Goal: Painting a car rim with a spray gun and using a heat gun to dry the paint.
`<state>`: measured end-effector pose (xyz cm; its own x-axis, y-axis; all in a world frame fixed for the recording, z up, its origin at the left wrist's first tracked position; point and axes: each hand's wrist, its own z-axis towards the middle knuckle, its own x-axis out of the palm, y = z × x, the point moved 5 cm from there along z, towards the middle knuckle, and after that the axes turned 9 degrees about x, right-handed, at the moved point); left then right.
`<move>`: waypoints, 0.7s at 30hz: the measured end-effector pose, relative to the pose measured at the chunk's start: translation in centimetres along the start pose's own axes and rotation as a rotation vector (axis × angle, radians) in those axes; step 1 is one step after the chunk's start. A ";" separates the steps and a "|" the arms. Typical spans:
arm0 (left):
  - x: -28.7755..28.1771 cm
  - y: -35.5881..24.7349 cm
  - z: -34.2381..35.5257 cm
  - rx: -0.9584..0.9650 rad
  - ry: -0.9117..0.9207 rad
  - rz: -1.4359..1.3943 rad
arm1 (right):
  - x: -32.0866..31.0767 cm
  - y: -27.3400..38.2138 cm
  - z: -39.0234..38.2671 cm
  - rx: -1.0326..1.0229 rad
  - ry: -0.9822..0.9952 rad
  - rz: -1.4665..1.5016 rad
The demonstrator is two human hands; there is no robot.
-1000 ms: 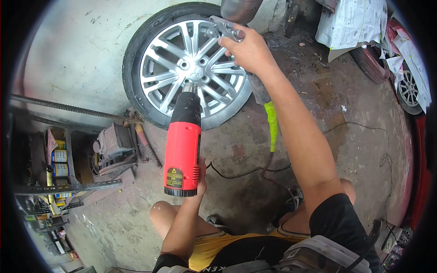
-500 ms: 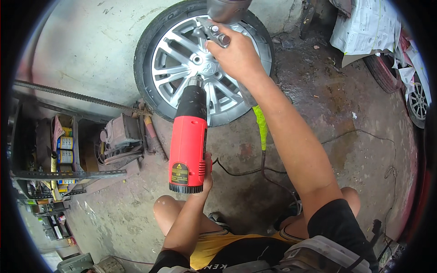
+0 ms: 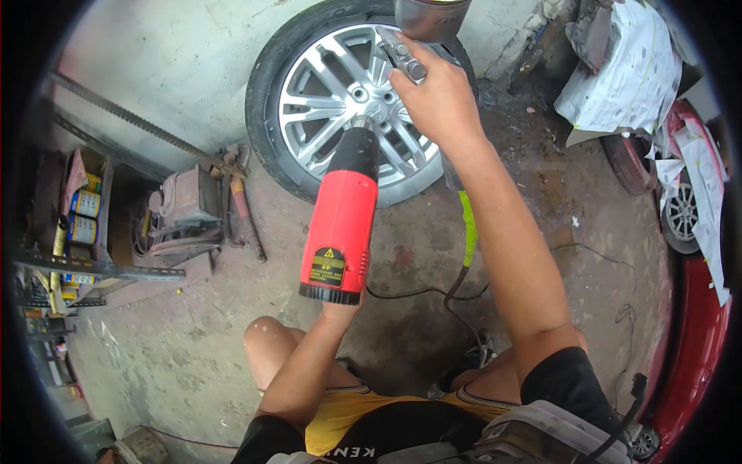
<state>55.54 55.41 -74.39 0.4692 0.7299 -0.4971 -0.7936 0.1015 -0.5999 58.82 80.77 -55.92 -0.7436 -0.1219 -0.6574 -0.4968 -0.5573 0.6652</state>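
Note:
A silver multi-spoke alloy wheel (image 3: 328,69) with a black tyre (image 3: 267,131) lies in front of me by the pale wall. My left hand (image 3: 344,311) is closed on the grip of a red and black heat gun (image 3: 340,220), which mostly hides the fingers. Its metal nozzle points at the wheel's hub; whether it touches cannot be made out. My right hand (image 3: 442,100) is wrapped round a metal spray gun (image 3: 402,59), held over the wheel's far right side. On top of that sits a metal paint cup (image 3: 433,22). A hose with a yellow-green sleeve (image 3: 468,228) hangs below my right forearm.
A dark cord (image 3: 406,295) runs over the concrete floor. At left stand a metal shelf (image 3: 147,271) with cans and a hammer-like tool (image 3: 246,220) with a reddish handle. Paper sheeting (image 3: 622,73), another wheel (image 3: 680,213) and a red car panel (image 3: 696,340) are at right.
The view has turned, so the wheel appears farther right. The heat gun's nozzle is slightly nearer the hub, and the spray gun has shifted a little rightward over the wheel.

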 end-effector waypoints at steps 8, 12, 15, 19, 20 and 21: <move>-0.8 0.5 0.6 -0.068 -0.128 -0.120 | 1.5 4.1 -1.0 -0.087 -0.036 -0.221; -1.6 1.0 1.0 -0.067 -0.019 -0.110 | 1.7 5.4 -0.2 -0.016 -0.047 -0.303; -2.5 0.7 1.7 -0.161 -0.113 -0.341 | 2.5 6.3 1.5 -0.106 -0.112 -0.458; -2.9 1.1 1.7 -0.292 -0.216 -0.631 | 3.3 4.7 3.5 -0.210 -0.028 -0.504; -3.0 1.2 1.7 -0.293 -0.218 -0.631 | 3.1 4.8 3.5 -0.211 -0.027 -0.504; -3.3 1.2 1.6 -0.269 -0.247 -0.639 | 3.2 4.3 3.7 -0.093 0.090 -0.423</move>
<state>52.41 54.25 -72.45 0.6820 0.7181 0.1383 -0.2565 0.4120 -0.8743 52.67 81.01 -53.83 -0.4394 0.0641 -0.8960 -0.7037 -0.6445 0.2990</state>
